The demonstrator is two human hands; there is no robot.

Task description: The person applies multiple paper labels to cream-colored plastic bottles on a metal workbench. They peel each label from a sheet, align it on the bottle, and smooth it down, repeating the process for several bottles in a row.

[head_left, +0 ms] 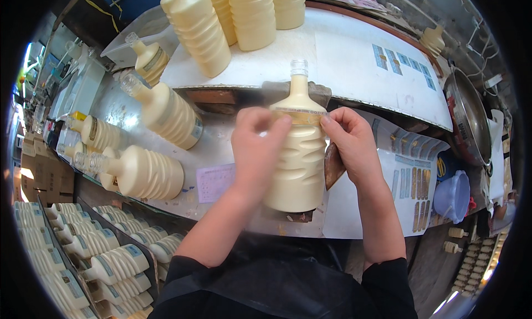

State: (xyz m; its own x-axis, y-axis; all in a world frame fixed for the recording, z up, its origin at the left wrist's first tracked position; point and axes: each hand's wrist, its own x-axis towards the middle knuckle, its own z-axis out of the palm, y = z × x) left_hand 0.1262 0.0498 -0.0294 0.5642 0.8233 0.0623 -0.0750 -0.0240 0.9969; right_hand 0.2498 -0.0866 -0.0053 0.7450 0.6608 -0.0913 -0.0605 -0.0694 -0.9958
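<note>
A cream ribbed bottle (295, 194) with a clear glass neck lies before me, neck pointing away. It rests on a dark support partly hidden beneath it, with a grey cloth (319, 94) near its shoulder. Across the shoulder runs a narrow gold label strip (305, 117) bearing writing. My left hand (257, 140) is blurred, its thumb over the strip's left end; whether it grips anything is unclear. At the right end, my right hand (353, 140) has thumb and forefinger against the strip. A flat brown scraper (335, 167) pokes out below that hand, tucked in its fingers.
Several cream bottles stand on the raised white board (336, 49); others, like this large bottle (153, 171), are at left. Loose label strips (420, 184) lie on a white sheet at right, near a lavender bucket (452, 196) and metal pan (469, 115). Bottle-filled boxes (153, 269) sit lower left.
</note>
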